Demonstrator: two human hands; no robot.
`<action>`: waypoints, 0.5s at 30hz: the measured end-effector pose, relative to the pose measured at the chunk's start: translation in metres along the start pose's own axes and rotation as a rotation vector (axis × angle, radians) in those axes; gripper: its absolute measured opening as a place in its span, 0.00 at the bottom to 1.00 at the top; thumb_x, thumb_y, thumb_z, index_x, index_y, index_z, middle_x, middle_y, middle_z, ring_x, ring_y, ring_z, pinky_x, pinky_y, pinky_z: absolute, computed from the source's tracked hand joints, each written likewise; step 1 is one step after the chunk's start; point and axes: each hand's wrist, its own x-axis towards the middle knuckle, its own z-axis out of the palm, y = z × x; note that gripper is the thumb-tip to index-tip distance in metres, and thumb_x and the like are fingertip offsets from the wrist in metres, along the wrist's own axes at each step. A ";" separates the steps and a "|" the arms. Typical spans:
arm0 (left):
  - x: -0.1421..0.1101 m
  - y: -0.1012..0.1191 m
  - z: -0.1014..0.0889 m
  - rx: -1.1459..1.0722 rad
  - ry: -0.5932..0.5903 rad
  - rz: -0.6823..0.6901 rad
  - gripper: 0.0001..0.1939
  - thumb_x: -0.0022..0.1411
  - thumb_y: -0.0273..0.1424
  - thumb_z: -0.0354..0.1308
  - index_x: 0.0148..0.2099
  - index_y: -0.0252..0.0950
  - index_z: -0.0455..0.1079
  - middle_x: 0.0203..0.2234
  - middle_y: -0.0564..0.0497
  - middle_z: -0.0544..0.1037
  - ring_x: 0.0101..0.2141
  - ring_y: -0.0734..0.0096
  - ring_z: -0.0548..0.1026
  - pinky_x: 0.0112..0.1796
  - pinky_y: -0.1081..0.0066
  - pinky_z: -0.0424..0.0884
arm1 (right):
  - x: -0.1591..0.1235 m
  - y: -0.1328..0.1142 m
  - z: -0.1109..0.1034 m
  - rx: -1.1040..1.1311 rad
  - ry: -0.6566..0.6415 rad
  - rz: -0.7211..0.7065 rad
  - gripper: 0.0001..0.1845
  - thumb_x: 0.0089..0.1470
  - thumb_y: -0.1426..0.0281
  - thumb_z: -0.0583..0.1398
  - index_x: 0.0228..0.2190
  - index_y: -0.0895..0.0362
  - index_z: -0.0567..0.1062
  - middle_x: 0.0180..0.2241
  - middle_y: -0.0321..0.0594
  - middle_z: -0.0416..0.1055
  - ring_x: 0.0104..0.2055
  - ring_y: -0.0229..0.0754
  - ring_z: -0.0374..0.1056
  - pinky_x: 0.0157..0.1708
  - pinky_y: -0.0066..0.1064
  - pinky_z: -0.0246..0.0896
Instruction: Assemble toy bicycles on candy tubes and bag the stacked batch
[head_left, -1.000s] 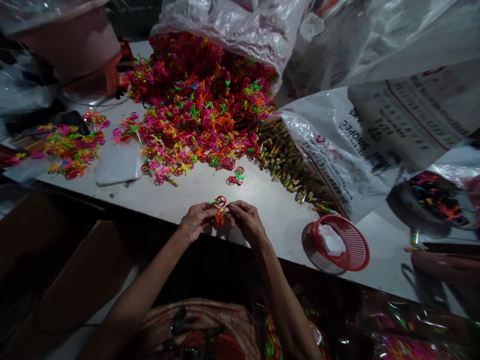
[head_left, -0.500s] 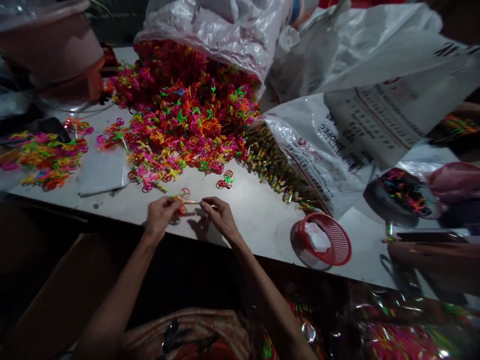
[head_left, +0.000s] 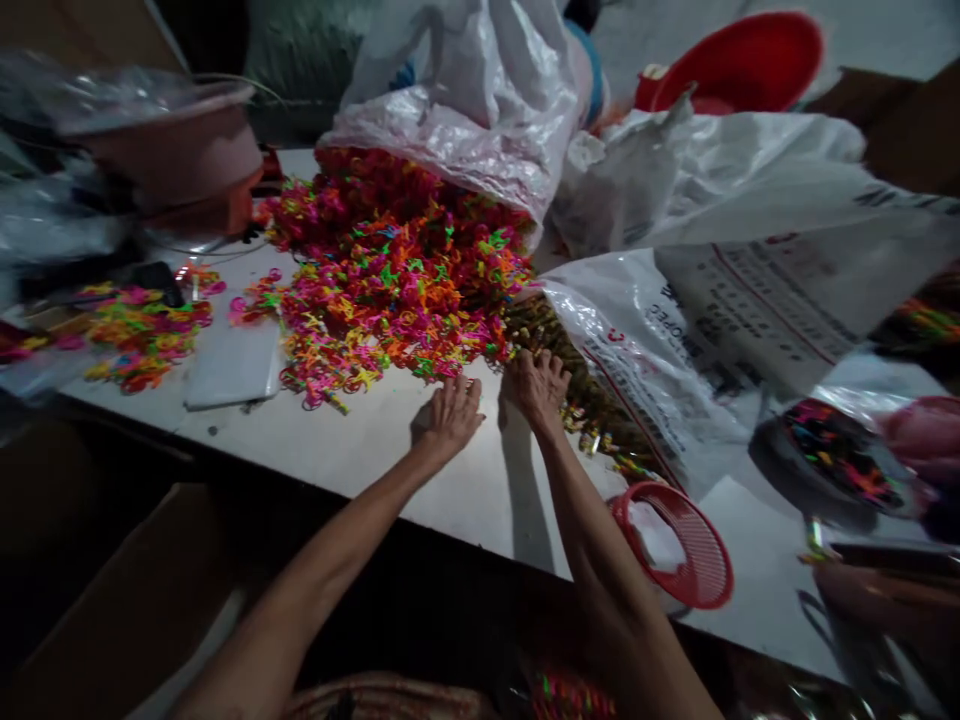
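A big heap of small neon plastic toy pieces (head_left: pixel 390 270), pink, orange, yellow and green, spills from a clear plastic bag (head_left: pixel 480 110) onto the white table (head_left: pixel 450 490). My left hand (head_left: pixel 448 415) lies at the heap's near edge, fingers stretched forward and flat on the table. My right hand (head_left: pixel 534 385) rests just to its right, fingers spread on a row of dark stick-shaped pieces (head_left: pixel 592 415) that runs along a printed white sack (head_left: pixel 750 310). I cannot see anything held in either hand.
A red mesh basket (head_left: pixel 697 560) with a white scrap inside sits at the table's near edge on the right. Left are a smaller pile of neon pieces (head_left: pixel 135 330), a flat white packet (head_left: pixel 232 365) and a pink tub (head_left: pixel 180 150). A bag of coloured pieces (head_left: pixel 840 460) lies far right.
Both hands, which held a small red and orange toy between them near the table edge, have reached forward to the heap and the sticks. The toy is out of sight. The view tilted up.
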 end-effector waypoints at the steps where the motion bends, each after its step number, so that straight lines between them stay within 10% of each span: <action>1: 0.003 0.002 0.007 -0.001 -0.029 -0.029 0.21 0.58 0.26 0.58 0.54 0.36 0.69 0.55 0.33 0.69 0.58 0.41 0.64 0.54 0.50 0.59 | -0.004 -0.001 0.004 -0.001 0.002 -0.027 0.17 0.59 0.64 0.53 0.44 0.58 0.75 0.47 0.56 0.69 0.46 0.54 0.58 0.40 0.41 0.52; 7: -0.022 -0.018 -0.016 -0.088 0.060 -0.128 0.23 0.55 0.19 0.53 0.53 0.35 0.69 0.46 0.38 0.76 0.49 0.54 0.72 0.50 0.59 0.65 | -0.059 -0.017 0.007 0.167 0.106 -0.110 0.16 0.57 0.68 0.54 0.45 0.57 0.74 0.49 0.52 0.69 0.48 0.52 0.59 0.45 0.41 0.54; 12: -0.048 -0.040 -0.046 -0.841 0.125 -0.588 0.04 0.54 0.28 0.59 0.35 0.35 0.70 0.25 0.50 0.78 0.26 0.71 0.75 0.32 0.70 0.71 | -0.100 -0.038 -0.008 0.398 0.148 -0.144 0.14 0.59 0.69 0.53 0.41 0.55 0.77 0.47 0.47 0.71 0.52 0.48 0.61 0.49 0.39 0.59; 15: -0.062 -0.046 -0.059 -1.188 0.089 -0.741 0.12 0.47 0.33 0.66 0.32 0.32 0.70 0.22 0.50 0.78 0.22 0.73 0.75 0.28 0.72 0.71 | -0.115 -0.033 -0.014 0.483 0.104 -0.179 0.13 0.58 0.70 0.54 0.41 0.53 0.77 0.46 0.45 0.73 0.53 0.47 0.63 0.51 0.40 0.61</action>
